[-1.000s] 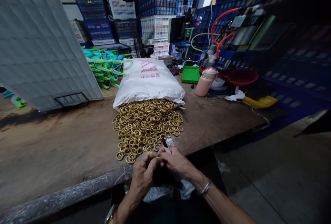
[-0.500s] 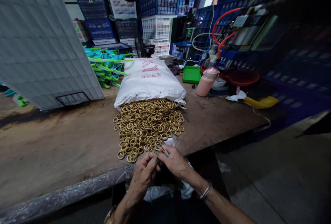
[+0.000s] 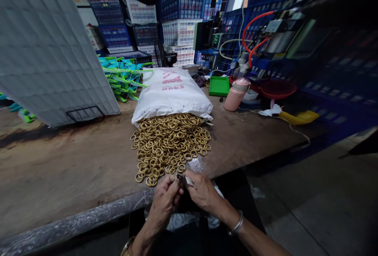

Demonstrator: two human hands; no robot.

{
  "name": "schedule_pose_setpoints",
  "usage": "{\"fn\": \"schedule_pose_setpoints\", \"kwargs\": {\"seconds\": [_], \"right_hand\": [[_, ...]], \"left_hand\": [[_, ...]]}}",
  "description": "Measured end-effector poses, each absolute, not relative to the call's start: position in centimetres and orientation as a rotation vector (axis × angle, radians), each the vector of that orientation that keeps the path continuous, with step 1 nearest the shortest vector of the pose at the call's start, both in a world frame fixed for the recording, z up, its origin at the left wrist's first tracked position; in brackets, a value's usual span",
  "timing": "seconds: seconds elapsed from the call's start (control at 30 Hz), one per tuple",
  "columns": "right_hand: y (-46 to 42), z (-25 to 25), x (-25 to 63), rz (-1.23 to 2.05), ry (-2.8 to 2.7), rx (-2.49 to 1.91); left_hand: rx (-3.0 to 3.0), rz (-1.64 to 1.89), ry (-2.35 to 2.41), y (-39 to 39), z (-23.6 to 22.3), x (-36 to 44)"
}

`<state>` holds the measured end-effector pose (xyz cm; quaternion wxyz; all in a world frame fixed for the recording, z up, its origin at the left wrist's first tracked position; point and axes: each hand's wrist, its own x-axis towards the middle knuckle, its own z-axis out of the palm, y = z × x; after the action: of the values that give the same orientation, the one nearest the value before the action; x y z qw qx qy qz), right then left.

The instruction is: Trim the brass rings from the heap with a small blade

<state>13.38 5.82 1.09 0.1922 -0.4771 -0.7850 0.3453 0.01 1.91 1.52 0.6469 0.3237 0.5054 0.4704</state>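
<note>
Gold-coloured rings point(image 3: 167, 143) lie in a loose heap on the table, spilling from the mouth of a white sack point(image 3: 174, 98). At the table's front edge, just below the heap, my left hand point(image 3: 165, 197) is closed, with what looks like one ring pinched at its fingertips. Close beside it, my right hand point(image 3: 203, 193) is closed around a small metal tool point(image 3: 189, 181) with a narrow dark tip. That tip points at the left fingertips. Fingers cover most of the tool, so its exact kind is unclear.
A tall pale grey panel point(image 3: 56, 51) stands at left, with green and blue plastic pieces point(image 3: 124, 76) behind it. Rightward are a green tray point(image 3: 219, 86), a pink bottle point(image 3: 234, 96) and a yellow scoop-like piece point(image 3: 299, 118). Stacked crates point(image 3: 181, 31) fill the back.
My right hand has turned and shifted slightly, bringing the tool's dark tip into sight by the left fingertips. My left hand has hardly moved. The camera view has dipped slightly.
</note>
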Motion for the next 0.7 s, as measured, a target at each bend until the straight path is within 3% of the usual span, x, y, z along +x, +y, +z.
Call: {"fn": "schedule_pose_setpoints", "kwargs": {"seconds": [0.33,0.7], "right_hand": [[6.7,-0.1,14.7,0.524,-2.420,-1.556],[11.3,-0.2,13.7,0.406,-2.159,-1.832]], "left_hand": [[0.756,1.052,1.069,0.9,1.8,0.1],[0.483,1.111,0.899,1.4,1.3,0.0]]}}
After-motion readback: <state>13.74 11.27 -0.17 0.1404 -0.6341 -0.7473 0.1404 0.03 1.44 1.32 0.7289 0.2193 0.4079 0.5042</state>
